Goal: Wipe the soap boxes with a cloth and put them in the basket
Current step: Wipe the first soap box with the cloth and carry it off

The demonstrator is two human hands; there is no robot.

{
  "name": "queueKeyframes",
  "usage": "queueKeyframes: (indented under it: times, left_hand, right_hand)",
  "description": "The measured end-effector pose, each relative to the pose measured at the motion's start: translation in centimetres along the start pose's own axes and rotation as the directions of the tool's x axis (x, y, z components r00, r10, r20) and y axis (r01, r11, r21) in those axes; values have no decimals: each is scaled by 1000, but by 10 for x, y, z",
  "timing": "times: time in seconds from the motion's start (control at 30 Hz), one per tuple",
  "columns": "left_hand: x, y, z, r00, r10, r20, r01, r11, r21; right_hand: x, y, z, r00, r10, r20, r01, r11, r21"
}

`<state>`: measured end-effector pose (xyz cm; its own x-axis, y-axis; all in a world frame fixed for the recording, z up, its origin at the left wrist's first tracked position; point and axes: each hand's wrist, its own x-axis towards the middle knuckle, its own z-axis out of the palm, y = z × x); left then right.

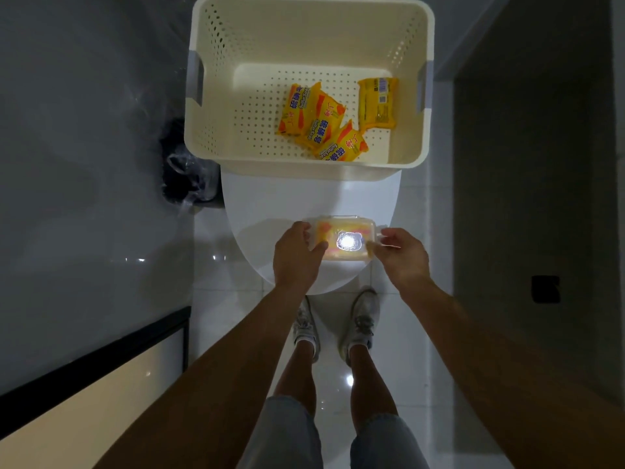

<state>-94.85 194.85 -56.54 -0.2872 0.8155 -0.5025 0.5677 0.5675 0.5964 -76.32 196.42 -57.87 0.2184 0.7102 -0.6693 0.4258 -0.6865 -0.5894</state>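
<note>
The soap box point(343, 239) is a clear plastic case with rounded corners and a lid, lying flat and lengthwise left to right on the near part of a white toilet lid point(270, 204). Through its top a yellow and orange wrapper shows, much like the packets farther off, but a strong glare sits at the middle of the lid and washes out any print. A small tab or clasp juts from its right end. The left hand point(296, 257) grips the box's left end, thumb on the near top edge and fingers curled round the far side. The right hand point(400, 255) pinches the right end, near the tab, between thumb and fingertips; whether it also holds a cloth cannot be told. Beyond the box, on the far part of the toilet, stands a cream basket point(209, 137) with perforated walls and floor and grey handles on its left and right sides. In it lie four yellow soap packets point(319, 121): three overlap in a row running from centre toward the near wall, printed side up, and one lies apart at the right, barcode side up. Left of the toilet a black bag point(184, 170) sits on the floor by a grey wall. Nearest of all, two shoes point(360, 321) stand on glossy white tiles.
</note>
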Motion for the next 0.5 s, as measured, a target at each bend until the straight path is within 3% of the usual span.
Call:
queueKeyframes:
  times: [0.1,0.23,0.4,0.5]
  left_hand:
    - [7,-4,6,998,-52,42,48,993,104]
    - [12,-5,8,995,-86,47,82,993,85]
    - [8,-1,6,993,-99,56,96,994,59]
    - [-7,7,-1,993,-102,58,104,994,-43]
  right_hand:
    - [7,1,5,1000,9,29,-6,995,-98]
    - [15,1,8,1000,-20,7,21,983,-180]
    - [3,2,4,999,-2,-44,-2,995,-97]
    - [-13,0,-11,999,17,-49,-18,1000,-13]
